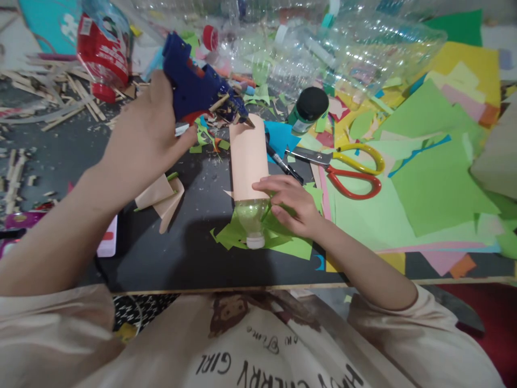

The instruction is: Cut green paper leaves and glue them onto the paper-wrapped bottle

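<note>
My left hand (141, 129) is closed around a blue hot glue gun (194, 81). The gun's nozzle tip is at the far end of a strip of peach paper (248, 161) wrapped around a clear plastic bottle (251, 213). The bottle lies on the table with its white cap (255, 241) toward me. My right hand (297, 205) rests at the bottle's right side, fingers apart and index fingertip on the paper's near edge. Under the bottle's neck are green paper scraps (291, 248). A black marker (285, 164) lies just right of the bottle.
Scissors (323, 157) with yellow and red handles lie on green paper sheets (444, 161) at the right. A black-lidded jar (311, 105) stands behind them. Clear bottles (343, 48) crowd the back. A red-labelled bottle (105, 51) and wooden sticks (76, 91) are at the left.
</note>
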Demonstrator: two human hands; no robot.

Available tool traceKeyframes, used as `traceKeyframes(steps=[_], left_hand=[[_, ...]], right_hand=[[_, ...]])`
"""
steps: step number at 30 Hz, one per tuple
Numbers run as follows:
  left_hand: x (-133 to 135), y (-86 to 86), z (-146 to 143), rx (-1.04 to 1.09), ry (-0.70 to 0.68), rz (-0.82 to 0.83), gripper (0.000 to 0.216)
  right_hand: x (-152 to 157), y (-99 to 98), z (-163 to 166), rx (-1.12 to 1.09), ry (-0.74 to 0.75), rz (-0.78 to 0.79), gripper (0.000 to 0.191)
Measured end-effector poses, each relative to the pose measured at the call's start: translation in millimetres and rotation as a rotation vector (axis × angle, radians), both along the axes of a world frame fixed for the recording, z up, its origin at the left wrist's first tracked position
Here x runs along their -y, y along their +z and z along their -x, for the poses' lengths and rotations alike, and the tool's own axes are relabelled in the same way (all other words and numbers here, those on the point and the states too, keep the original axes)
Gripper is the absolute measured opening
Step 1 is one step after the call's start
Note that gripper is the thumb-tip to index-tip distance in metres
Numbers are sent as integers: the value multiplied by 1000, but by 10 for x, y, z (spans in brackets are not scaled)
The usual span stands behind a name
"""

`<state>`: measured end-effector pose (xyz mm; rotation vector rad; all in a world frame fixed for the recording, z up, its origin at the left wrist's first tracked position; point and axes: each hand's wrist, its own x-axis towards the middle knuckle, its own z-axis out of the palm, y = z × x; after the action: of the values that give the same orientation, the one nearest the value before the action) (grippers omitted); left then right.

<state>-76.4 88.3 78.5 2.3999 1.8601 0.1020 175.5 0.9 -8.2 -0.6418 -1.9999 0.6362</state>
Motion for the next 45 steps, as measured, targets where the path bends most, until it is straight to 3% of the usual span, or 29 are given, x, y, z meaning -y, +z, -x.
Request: traceKeyframes(steps=[9, 17, 23, 28, 36, 45], left_hand=[[52, 29, -45, -206, -35, -35, 87], [119, 95, 4, -211, 25, -80, 56], [150, 115, 53, -277, 62, -56, 69], [171, 55, 57, -234, 34, -60, 65], [127, 65, 82, -123, 112, -103, 104], [149, 49, -42, -138, -9, -74, 85]], right_hand=[[-5, 4, -1, 12, -5, -28, 15], [-3, 2, -3, 14, -7, -35, 13], [0, 7, -1, 10, -16, -31, 14], [1, 10, 1, 9, -20, -35, 14], [-1, 2, 8, -2, -13, -29, 14], [-1, 4, 4, 6, -16, -22, 14]])
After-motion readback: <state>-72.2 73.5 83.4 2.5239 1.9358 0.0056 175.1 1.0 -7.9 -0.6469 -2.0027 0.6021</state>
